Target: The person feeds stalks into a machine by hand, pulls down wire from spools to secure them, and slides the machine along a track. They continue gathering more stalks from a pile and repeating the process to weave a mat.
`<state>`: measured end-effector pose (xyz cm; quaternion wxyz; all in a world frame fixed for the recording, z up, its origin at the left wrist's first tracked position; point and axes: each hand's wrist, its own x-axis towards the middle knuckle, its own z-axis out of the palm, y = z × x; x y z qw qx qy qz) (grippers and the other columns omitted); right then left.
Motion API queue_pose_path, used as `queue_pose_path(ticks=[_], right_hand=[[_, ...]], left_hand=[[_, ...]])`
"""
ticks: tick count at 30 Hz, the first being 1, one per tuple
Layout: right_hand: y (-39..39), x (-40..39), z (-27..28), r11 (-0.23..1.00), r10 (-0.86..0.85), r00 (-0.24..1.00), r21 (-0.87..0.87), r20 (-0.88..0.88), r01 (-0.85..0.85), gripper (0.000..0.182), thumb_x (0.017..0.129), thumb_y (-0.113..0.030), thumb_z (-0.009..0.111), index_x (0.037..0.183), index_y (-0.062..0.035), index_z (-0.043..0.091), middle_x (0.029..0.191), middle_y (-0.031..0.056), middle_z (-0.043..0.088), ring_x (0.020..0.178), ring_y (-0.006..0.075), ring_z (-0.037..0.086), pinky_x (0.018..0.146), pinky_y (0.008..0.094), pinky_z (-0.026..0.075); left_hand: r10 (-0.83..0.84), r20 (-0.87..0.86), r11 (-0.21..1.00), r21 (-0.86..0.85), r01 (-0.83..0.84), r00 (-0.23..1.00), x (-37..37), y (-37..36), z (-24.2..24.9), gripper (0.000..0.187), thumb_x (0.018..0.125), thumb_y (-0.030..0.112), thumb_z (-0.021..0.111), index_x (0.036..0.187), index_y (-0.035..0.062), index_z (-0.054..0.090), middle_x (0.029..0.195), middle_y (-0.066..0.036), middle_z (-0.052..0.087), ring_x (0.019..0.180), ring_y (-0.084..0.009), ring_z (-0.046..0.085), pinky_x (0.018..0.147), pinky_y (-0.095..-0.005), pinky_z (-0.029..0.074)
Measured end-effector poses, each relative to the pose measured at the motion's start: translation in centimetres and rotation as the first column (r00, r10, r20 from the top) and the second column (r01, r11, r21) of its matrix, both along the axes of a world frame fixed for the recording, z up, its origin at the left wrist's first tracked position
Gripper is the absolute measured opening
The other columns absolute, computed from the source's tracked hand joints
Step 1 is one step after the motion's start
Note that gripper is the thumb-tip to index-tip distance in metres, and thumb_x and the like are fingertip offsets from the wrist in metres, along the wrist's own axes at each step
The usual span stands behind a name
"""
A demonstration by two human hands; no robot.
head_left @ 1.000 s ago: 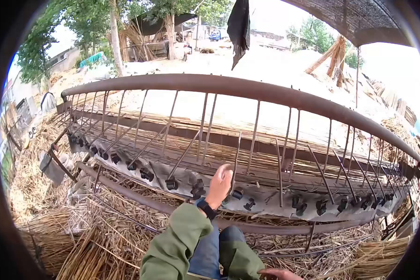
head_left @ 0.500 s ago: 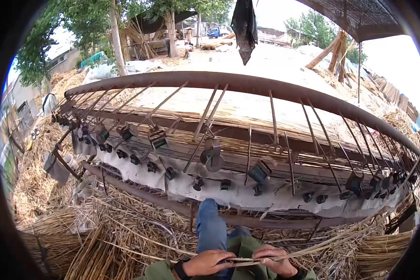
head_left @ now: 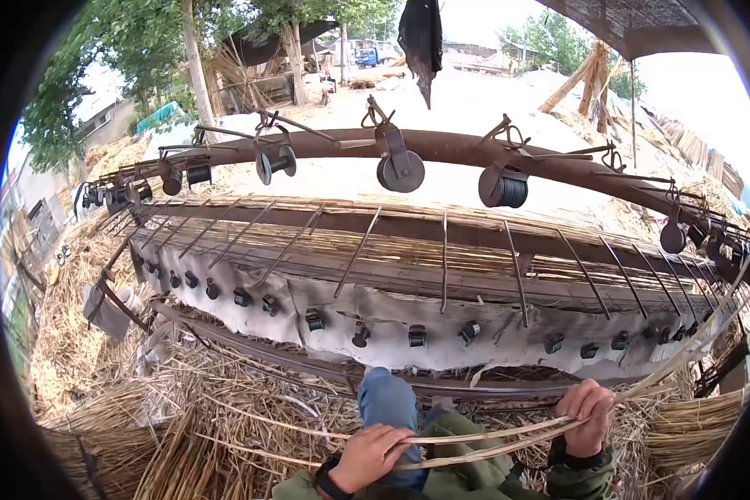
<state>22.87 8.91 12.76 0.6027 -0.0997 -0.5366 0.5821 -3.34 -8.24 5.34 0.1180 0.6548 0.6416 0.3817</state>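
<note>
Long thin reeds (head_left: 492,446) lie across my lap, running from the left straw up to the right edge of the loom-like frame. My left hand (head_left: 370,454), with a dark band at the wrist, is closed around them near my knee. Farther right, my right hand (head_left: 588,415) grips the same reeds with curled fingers. Ahead is the metal frame with a curved top bar (head_left: 458,150), from which wire spools (head_left: 503,187) hang. Below it, more small spools (head_left: 417,336) hang before a pale cloth (head_left: 333,292).
Reed bundles stand at the lower left (head_left: 154,458) and lower right (head_left: 692,429). Loose straw (head_left: 258,383) covers the ground. A lower metal rail (head_left: 467,388) runs just beyond my knee. A dark cloth (head_left: 420,46) hangs above the frame.
The spools on rods have swung up and back onto the top bar. My right hand has moved right and up along the reeds; my left hand has shifted slightly left.
</note>
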Motion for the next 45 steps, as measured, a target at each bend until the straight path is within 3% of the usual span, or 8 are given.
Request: queue_pose_path(ticks=[9, 17, 21, 23, 32, 37, 39, 45], right_hand=[[3.1, 9.1, 3.5, 0.99, -0.135, 0.932, -0.01, -0.335, 0.14, 0.042, 0.094, -0.041, 0.043, 0.065, -0.0107, 0.035, 0.064, 0.0, 0.035, 0.047, 0.0079, 0.026, 0.036, 0.0221, 0.025], [3.2, 9.6, -3.2, 0.997, -0.02, 0.978, -0.078, -0.209, 0.004, 0.043, 0.095, -0.041, 0.037, 0.066, -0.0096, 0.041, 0.065, 0.0022, 0.041, 0.045, 0.0093, 0.035, 0.033, 0.0213, 0.036], [1.5, 3.2, -5.9, 0.937, 0.099, 0.969, -0.306, -0.225, -0.167, 0.043, 0.095, -0.038, 0.04, 0.065, -0.0068, 0.042, 0.066, 0.0053, 0.043, 0.049, 0.0141, 0.041, 0.043, 0.0252, 0.043], [0.1, 0.7, -7.0, 0.878, 0.172, 0.97, -0.42, -0.173, -0.231, 0.043, 0.093, -0.038, 0.043, 0.065, -0.0053, 0.044, 0.067, 0.0065, 0.046, 0.051, 0.0161, 0.043, 0.049, 0.029, 0.044], [3.6, 7.9, -5.5, 0.943, 0.179, 0.937, -0.218, -0.3, -0.25, 0.027, 0.093, -0.031, 0.05, 0.079, -0.0084, 0.055, 0.085, 0.0036, 0.053, 0.078, 0.0216, 0.052, 0.067, 0.0431, 0.05], [1.8, 3.3, -9.8, 0.864, -0.389, 0.901, -0.265, 0.19, 0.429, 0.029, 0.092, -0.035, 0.051, 0.08, -0.0091, 0.054, 0.091, 0.0037, 0.053, 0.077, 0.0198, 0.053, 0.067, 0.0385, 0.051], [-0.6, -1.4, -6.3, 0.833, 0.259, 0.94, -0.441, -0.224, -0.335, 0.027, 0.093, -0.033, 0.049, 0.081, -0.0085, 0.055, 0.093, 0.0044, 0.054, 0.077, 0.0203, 0.054, 0.069, 0.0361, 0.051], [-0.8, -2.6, -6.1, 0.843, 0.301, 0.933, -0.403, -0.195, -0.356, 0.029, 0.094, -0.032, 0.047, 0.084, -0.0061, 0.056, 0.098, 0.0059, 0.055, 0.078, 0.0209, 0.054, 0.07, 0.0338, 0.049]], left_hand=[[0.12, -0.127, 0.96, 0.267, -0.082, 0.985, 3.1, 2.4, 5.2, 0.023, 0.068, 0.006, 0.069, 0.09, 0.0102, 0.067, 0.081, -0.004, 0.058, 0.077, -0.0241, 0.055, 0.066, -0.0333, 0.046], [0.693, -0.016, 0.702, 0.246, -0.669, 0.721, -5.6, -0.5, 2.0, 0.027, 0.073, 0.002, 0.063, 0.099, 0.0074, 0.06, 0.083, -0.009, 0.049, 0.07, -0.0235, 0.049, 0.062, -0.0328, 0.04], [0.292, 0.74, 0.856, 0.08, -0.51, 0.606, -4.6, 0.3, 1.6, 0.031, 0.087, 0.011, 0.058, 0.113, -0.0018, 0.048, 0.093, -0.007, 0.055, 0.073, -0.0111, 0.053, 0.063, -0.0235, 0.045], [0.061, 0.952, 0.922, 0.062, -0.382, 0.3, -2.1, 1.8, 2.7, 0.026, 0.088, 0.007, 0.055, 0.112, -0.0021, 0.051, 0.088, -0.006, 0.059, 0.073, -0.0112, 0.057, 0.066, -0.024, 0.049], [-0.183, 0.934, 0.619, 0.351, -0.702, 0.306, -11.9, 0.9, 5.6, 0.017, 0.088, 0.005, 0.055, 0.105, 0.0027, 0.053, 0.096, -0.008, 0.061, 0.071, -0.0099, 0.057, 0.063, -0.0214, 0.049], [-0.262, 0.945, 0.782, 0.327, -0.53, 0.197, -10.1, 4.6, 6.5, 0.027, 0.09, 0.009, 0.053, 0.112, 0.0051, 0.037, 0.101, -0.014, 0.059, 0.074, -0.0131, 0.058, 0.064, -0.0229, 0.05], [-0.246, 0.963, 0.873, 0.269, -0.406, 0.109, -8.4, 6.2, 5.5, 0.025, 0.091, 0.014, 0.054, 0.11, 0.0052, 0.041, 0.097, -0.014, 0.06, 0.071, -0.0141, 0.06, 0.061, -0.0236, 0.051], [-0.065, 0.998, 0.991, 0.066, -0.114, 0.013, -6.8, 7.7, 3.8, 0.019, 0.09, 0.025, 0.056, 0.094, 0.0061, 0.054, 0.088, -0.01, 0.063, 0.072, -0.0126, 0.062, 0.061, -0.0231, 0.053]])
